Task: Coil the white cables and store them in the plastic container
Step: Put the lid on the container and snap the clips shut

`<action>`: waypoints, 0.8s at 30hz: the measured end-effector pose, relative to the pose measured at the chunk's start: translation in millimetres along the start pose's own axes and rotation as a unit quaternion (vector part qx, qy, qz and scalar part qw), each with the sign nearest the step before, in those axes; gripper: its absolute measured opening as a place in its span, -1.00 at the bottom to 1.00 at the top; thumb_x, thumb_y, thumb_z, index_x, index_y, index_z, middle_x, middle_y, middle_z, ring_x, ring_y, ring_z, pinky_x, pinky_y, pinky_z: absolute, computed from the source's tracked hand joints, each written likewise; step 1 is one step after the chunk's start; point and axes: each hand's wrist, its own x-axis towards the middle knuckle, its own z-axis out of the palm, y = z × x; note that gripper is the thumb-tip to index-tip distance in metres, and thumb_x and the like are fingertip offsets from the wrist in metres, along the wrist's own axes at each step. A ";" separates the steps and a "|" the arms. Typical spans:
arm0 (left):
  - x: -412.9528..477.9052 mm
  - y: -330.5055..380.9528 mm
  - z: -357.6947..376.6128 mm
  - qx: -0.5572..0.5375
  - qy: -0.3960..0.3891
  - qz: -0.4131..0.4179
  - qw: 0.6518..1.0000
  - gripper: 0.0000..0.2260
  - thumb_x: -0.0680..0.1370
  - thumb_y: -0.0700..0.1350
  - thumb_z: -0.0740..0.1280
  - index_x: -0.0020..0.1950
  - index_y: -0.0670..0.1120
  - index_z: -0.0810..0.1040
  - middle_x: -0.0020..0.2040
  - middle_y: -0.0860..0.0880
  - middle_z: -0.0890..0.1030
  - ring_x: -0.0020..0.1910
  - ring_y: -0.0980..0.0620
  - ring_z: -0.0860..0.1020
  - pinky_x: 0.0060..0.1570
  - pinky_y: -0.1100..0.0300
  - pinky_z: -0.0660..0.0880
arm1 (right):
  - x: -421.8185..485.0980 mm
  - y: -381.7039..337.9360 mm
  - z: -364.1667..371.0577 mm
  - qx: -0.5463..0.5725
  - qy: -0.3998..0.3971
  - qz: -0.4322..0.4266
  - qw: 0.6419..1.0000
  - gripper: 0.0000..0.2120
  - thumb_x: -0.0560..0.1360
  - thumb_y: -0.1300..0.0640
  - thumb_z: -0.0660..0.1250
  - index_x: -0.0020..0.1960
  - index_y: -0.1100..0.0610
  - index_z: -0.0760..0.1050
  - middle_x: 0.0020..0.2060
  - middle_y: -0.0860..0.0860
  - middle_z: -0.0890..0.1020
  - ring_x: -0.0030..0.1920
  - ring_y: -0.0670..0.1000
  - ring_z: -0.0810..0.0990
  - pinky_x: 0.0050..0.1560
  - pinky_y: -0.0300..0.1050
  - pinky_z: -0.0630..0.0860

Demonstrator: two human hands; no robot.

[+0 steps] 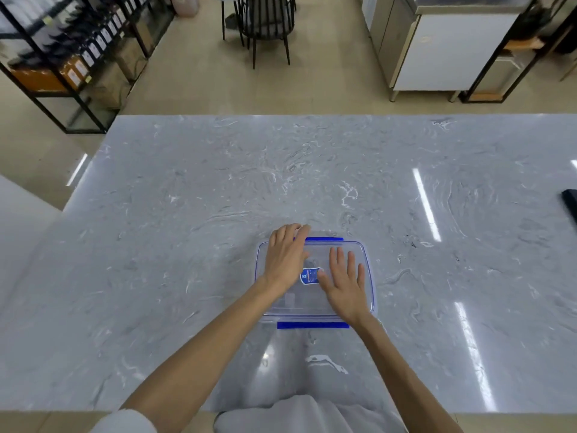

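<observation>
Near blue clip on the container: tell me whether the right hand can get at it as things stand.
Probably yes. The near blue clip lies bare along the front edge of the container, by the wrist of the right hand, which rests flat on the lid. Nothing lies between them.

Label [309, 275] on plastic container [370, 270] unreadable; dark object [570, 200] cropped.
</observation>
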 end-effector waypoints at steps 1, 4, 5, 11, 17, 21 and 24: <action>-16.1 0.3 -2.7 -0.012 0.044 0.021 0.999 -0.58 0.57 -0.06 0.34 0.41 -0.11 0.41 0.36 -0.09 0.47 0.35 -0.13 0.40 0.35 0.07 0.25 | -2.7 3.1 -10.0 0.100 0.002 -0.009 0.995 -0.43 0.65 -0.12 -0.04 0.58 0.01 -0.13 0.60 -0.03 -0.10 0.56 -0.10 -0.23 0.56 -0.01 -0.27; -71.2 -12.4 -0.8 -0.045 0.127 0.114 0.984 -0.62 0.56 -0.04 0.34 0.35 -0.11 0.45 0.30 -0.08 0.54 0.33 -0.13 0.47 0.36 0.08 0.29 | -26.7 22.1 -30.5 0.221 0.079 -0.074 0.969 -0.49 0.64 -0.13 0.10 0.56 -0.10 0.12 0.55 -0.23 0.12 0.53 -0.29 -0.02 0.55 -0.12 0.01; -89.6 -17.5 3.5 -0.033 0.113 0.122 0.985 -0.55 0.57 0.03 0.31 0.41 -0.10 0.40 0.39 -0.07 0.49 0.41 -0.10 0.40 0.42 0.06 0.25 | -36.5 30.8 -31.1 0.183 0.091 -0.105 0.973 -0.46 0.62 -0.17 0.10 0.56 -0.11 0.11 0.54 -0.25 0.13 0.52 -0.31 0.02 0.53 -0.14 0.05; -150.4 -24.3 37.9 0.131 -0.028 0.115 0.984 -0.03 0.40 0.46 0.23 0.57 -0.18 0.15 0.59 -0.20 0.10 0.58 -0.20 0.06 0.47 -0.16 0.12 | -72.0 81.6 14.5 -0.198 0.100 -0.252 0.942 -0.21 0.52 -0.34 0.17 0.55 0.15 0.16 0.54 0.04 0.22 0.54 0.05 0.19 0.52 0.14 0.16; -145.1 -27.7 49.1 0.179 -0.014 0.102 0.978 0.03 0.30 0.36 0.44 0.57 -0.19 0.15 0.58 -0.22 0.14 0.55 -0.22 0.14 0.45 -0.18 0.26 | -58.5 89.1 32.3 -0.248 0.157 -0.247 0.924 -0.13 0.38 -0.32 0.37 0.52 0.13 0.24 0.50 0.06 0.32 0.53 0.09 0.23 0.53 0.13 0.09; -146.6 -35.7 63.3 0.175 0.015 0.118 0.977 -0.01 0.37 0.29 0.44 0.60 -0.10 0.05 0.57 -0.26 0.17 0.54 -0.27 0.16 0.44 -0.20 0.17 | -54.3 93.6 41.7 -0.284 0.169 -0.237 0.914 -0.05 0.26 -0.27 0.51 0.49 0.14 0.30 0.47 0.09 0.38 0.50 0.12 0.28 0.46 0.20 0.19; -143.9 -45.1 74.5 0.167 0.080 0.173 0.967 -0.27 0.53 0.17 0.35 0.59 0.02 0.09 0.50 -0.29 0.31 0.50 -0.33 0.23 0.40 -0.26 0.25 | -52.3 96.2 47.2 -0.296 0.180 -0.235 0.908 -0.13 0.34 -0.14 0.52 0.52 0.13 0.26 0.49 0.09 0.35 0.51 0.13 0.28 0.46 0.20 0.19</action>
